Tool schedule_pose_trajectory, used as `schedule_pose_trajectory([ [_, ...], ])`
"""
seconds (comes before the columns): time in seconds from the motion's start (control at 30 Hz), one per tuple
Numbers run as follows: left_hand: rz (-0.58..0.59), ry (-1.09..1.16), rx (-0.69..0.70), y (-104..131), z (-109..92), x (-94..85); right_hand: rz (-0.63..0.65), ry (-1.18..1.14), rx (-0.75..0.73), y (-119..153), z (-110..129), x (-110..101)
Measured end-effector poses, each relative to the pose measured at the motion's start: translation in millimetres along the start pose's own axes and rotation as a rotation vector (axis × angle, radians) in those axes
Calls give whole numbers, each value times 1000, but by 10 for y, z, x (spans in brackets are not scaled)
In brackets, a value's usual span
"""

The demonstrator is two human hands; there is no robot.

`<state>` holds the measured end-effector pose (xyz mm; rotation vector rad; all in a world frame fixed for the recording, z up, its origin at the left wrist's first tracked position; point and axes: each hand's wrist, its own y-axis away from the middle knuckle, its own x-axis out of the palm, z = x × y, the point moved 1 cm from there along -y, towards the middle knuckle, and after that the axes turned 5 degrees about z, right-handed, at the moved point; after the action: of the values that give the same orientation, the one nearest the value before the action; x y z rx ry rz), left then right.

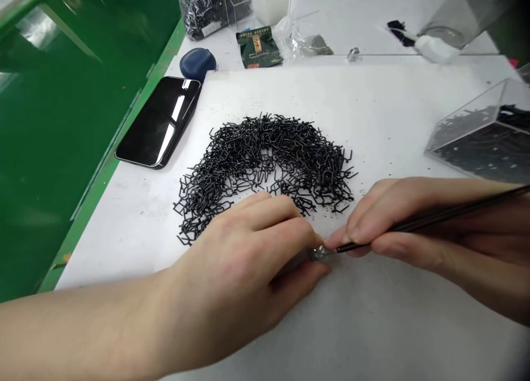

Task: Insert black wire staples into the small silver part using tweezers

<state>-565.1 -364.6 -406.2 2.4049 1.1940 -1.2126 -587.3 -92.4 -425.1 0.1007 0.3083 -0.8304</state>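
Note:
Between thumb and fingers, my left hand [252,254] pinches a small shiny piece [318,253], mostly hidden by the fingertips. My right hand [414,226] is closed around thin black tweezers [430,220], held like a pen. Their tip touches or nearly touches the shiny piece, and the fingertips of both hands almost meet there. Just beyond my left hand, a curved heap of small bent black metal pieces [269,143] spreads over the white work surface [372,116]. My left knuckles cover part of its near edge.
A phone [159,121] and a blue rounded case [197,64] lie at the left edge. Behind the heap are a green packet [259,47], a clear bag [306,41] and a bag of black parts [211,8]. A transparent box of black pieces [484,143] stands at right.

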Motion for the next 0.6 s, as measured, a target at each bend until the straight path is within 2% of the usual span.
schedule_pose_trajectory([
  [0.13, -7, -9, -15, 18, -6, -4, -89, 79, 6, 26, -44, -7],
  [0.3, 11, -7, -17, 41, -2, 11, -5, -5, -6, -11, -13, 1],
  [0.6, 11, -10, -17, 9, 0, 7, -65, 81, -1, -69, 5, 11],
])
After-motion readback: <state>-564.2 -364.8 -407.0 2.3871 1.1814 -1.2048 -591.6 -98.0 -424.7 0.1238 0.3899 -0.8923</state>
